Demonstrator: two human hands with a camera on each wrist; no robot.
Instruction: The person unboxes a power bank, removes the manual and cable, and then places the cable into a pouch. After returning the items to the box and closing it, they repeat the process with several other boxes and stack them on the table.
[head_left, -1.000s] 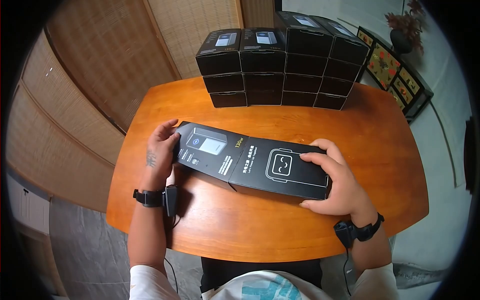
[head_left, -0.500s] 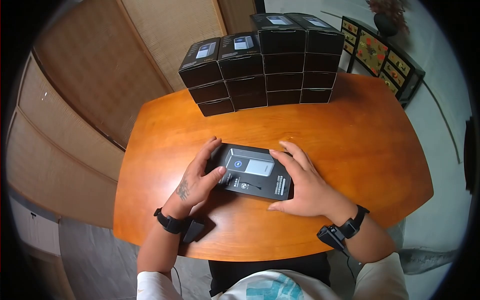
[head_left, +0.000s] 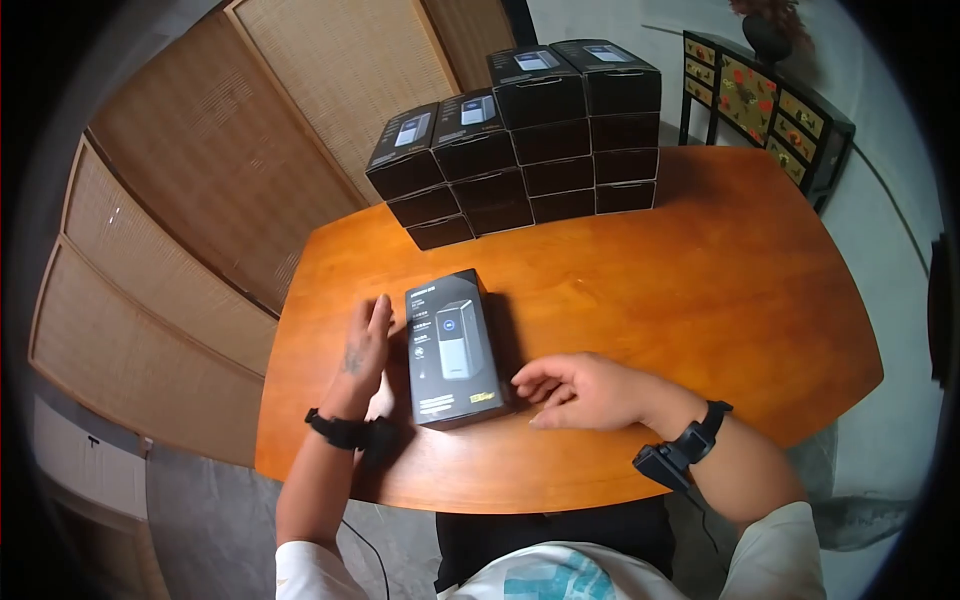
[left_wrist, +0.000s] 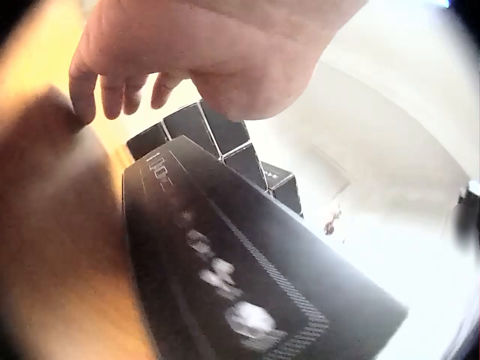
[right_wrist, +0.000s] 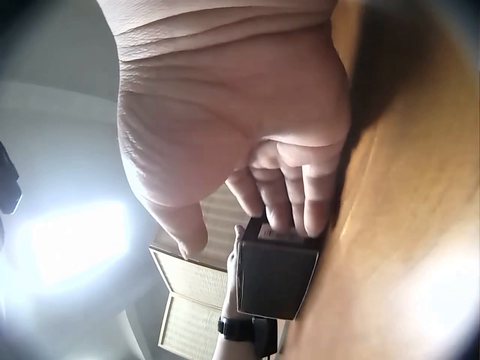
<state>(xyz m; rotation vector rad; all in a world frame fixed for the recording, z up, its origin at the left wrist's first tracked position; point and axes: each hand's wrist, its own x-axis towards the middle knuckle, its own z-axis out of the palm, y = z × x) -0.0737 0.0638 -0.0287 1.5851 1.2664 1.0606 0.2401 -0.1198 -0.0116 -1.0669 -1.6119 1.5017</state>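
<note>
A black printed box (head_left: 455, 350) lies flat on the wooden table (head_left: 640, 290), one narrow end toward the person. Its upper face shows a grey power bank and yellow lettering. Along the box's left side, my left hand (head_left: 368, 345) is held with fingers straight. The left wrist view shows the long side of the box (left_wrist: 225, 247), printed with white marks, below the hand (left_wrist: 202, 52). My right hand (head_left: 590, 390) sits beside the near right corner, fingers loosely bent and holding nothing. From the right wrist, the plain dark end of the box (right_wrist: 277, 277) appears beyond the fingertips.
Several similar black boxes (head_left: 550, 150) are stacked at the table's far side, higher on the right. A dark cabinet (head_left: 760, 100) with painted panels stands behind at right, with a vase (head_left: 766, 40) on it. Woven panels (head_left: 200, 150) stand at the left.
A black piece with a line-drawn face stuck out of the box's right end; it is now out of sight. The box has turned from crosswise to lengthwise, and both hands have let go.
</note>
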